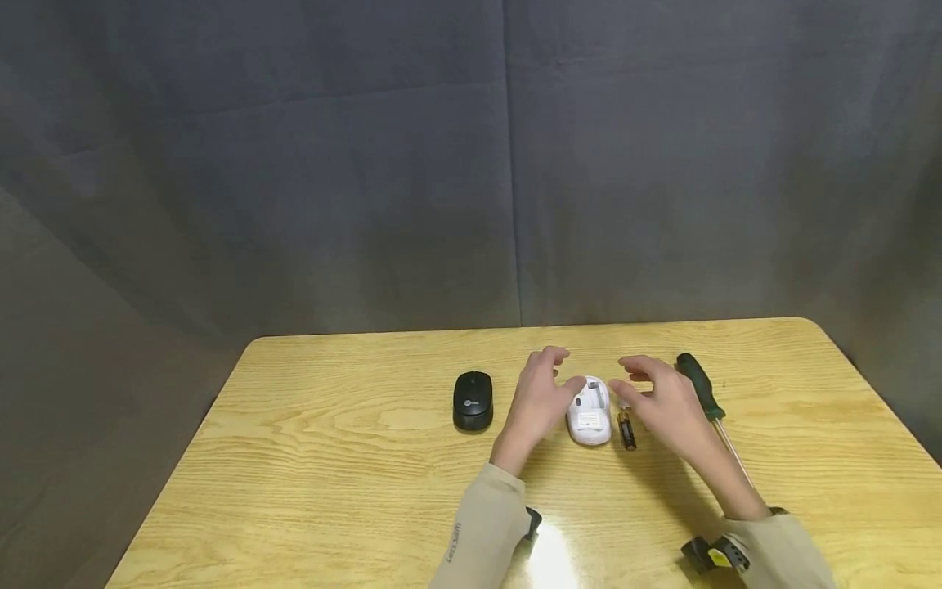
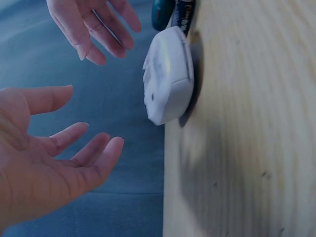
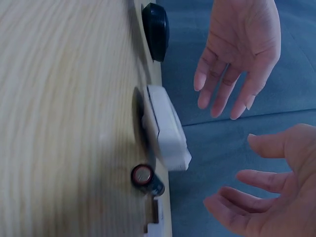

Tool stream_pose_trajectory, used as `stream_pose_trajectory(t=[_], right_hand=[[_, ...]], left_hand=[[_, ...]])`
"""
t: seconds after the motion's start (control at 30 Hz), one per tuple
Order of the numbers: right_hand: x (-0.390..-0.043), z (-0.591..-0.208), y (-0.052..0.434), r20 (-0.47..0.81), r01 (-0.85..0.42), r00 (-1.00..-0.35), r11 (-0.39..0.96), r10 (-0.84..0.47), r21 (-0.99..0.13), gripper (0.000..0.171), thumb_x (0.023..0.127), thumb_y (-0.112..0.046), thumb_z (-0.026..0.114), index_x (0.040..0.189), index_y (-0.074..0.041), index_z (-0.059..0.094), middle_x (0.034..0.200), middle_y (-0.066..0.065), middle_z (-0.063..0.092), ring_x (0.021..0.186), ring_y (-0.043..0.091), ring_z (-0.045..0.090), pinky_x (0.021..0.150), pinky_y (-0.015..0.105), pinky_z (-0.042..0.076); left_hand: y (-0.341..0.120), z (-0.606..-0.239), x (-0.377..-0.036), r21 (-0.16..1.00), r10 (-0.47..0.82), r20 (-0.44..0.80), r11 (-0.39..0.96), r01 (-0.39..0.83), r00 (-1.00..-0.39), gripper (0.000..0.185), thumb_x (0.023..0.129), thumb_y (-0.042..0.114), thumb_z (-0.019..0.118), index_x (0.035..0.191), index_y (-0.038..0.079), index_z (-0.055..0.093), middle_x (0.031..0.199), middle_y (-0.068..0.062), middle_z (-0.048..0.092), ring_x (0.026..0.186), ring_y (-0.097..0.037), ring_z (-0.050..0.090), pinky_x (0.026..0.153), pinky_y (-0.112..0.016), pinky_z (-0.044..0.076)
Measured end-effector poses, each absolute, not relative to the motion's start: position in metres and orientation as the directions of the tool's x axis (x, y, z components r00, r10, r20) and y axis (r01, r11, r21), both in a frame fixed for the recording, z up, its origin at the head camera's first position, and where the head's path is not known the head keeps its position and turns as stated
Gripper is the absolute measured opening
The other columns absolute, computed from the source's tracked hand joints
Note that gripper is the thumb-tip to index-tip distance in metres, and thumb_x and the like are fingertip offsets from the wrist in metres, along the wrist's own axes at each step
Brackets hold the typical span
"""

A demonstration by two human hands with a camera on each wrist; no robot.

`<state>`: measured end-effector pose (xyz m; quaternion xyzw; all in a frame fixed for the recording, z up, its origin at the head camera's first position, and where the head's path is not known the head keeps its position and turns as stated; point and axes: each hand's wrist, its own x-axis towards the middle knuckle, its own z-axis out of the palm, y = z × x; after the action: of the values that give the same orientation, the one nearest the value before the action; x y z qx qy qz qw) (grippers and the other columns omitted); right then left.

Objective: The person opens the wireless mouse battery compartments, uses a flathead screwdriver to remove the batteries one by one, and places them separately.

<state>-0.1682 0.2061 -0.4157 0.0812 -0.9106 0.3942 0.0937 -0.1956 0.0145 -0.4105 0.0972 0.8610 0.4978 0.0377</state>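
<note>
Backed by grey cloth, a wooden table (image 1: 331,458) is being occupied by an upturned white mouse (image 1: 589,411), over which the left hand (image 1: 537,401) and right hand (image 1: 666,402) are being held open and empty, with a battery (image 1: 626,429) just right of it and a black mouse (image 1: 473,399) left.

white mouse (image 1: 589,411) (black mouse (image 1: 473,399) beside)

White mouse (image 1: 589,411) belly-up on worktop (image 1: 331,458), battery bay open and uncovered, lying flat. Dark battery (image 1: 626,429) lies on its side just beside mouse, apart from it.
</note>
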Motion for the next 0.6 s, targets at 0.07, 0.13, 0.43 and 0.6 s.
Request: stream_pose_trajectory(t=[0.07, 0.13, 0.43, 0.6], right_hand=[[-0.170, -0.413, 0.202, 0.233, -0.230, -0.969, 0.664, -0.087, -0.712, 0.044, 0.101, -0.016, 0.067, 0.133, 0.012, 0.059, 0.131, 0.033, 0.060, 0.118, 0.048, 0.060, 0.088, 0.055, 0.057], [-0.171, -0.412, 0.198, 0.222, -0.230, -0.970, 0.654, -0.096, -0.720, 0.046, 0.101, -0.017, 0.067, 0.136, 0.012, 0.058, 0.134, 0.033, 0.059, 0.121, 0.049, 0.059, 0.091, 0.056, 0.056], [-0.177, -0.409, 0.181, 0.230, -0.271, -0.962, 0.647, -0.149, -0.713, 0.047, 0.102, -0.019, 0.066, 0.137, 0.011, 0.056, 0.135, 0.033, 0.058, 0.123, 0.049, 0.058, 0.094, 0.058, 0.054], [-0.180, -0.408, 0.172, 0.214, -0.274, -0.962, 0.627, -0.171, -0.730, 0.048, 0.103, -0.019, 0.066, 0.139, 0.011, 0.054, 0.137, 0.032, 0.057, 0.125, 0.048, 0.057, 0.094, 0.056, 0.055]], left_hand=[[0.012, -0.407, -0.196, 0.868, 0.198, 0.043, 0.478, 0.135, -0.979, 0.043, 0.100, 0.019, 0.068, 0.139, 0.005, 0.060, 0.133, -0.013, 0.058, 0.124, -0.031, 0.057, 0.099, -0.043, 0.051], [0.009, -0.405, -0.195, 0.869, 0.193, 0.055, 0.473, 0.142, -0.980, 0.041, 0.100, 0.018, 0.068, 0.138, 0.005, 0.061, 0.133, -0.013, 0.059, 0.124, -0.032, 0.057, 0.099, -0.043, 0.050], [-0.011, -0.405, -0.194, 0.850, 0.177, 0.107, 0.495, 0.183, -0.978, 0.039, 0.100, 0.017, 0.068, 0.136, 0.004, 0.062, 0.134, -0.014, 0.059, 0.123, -0.034, 0.058, 0.098, -0.046, 0.050], [-0.031, -0.410, -0.195, 0.833, 0.163, 0.114, 0.522, 0.184, -0.980, 0.040, 0.100, 0.017, 0.068, 0.136, 0.002, 0.061, 0.134, -0.016, 0.058, 0.122, -0.035, 0.057, 0.097, -0.048, 0.051]])
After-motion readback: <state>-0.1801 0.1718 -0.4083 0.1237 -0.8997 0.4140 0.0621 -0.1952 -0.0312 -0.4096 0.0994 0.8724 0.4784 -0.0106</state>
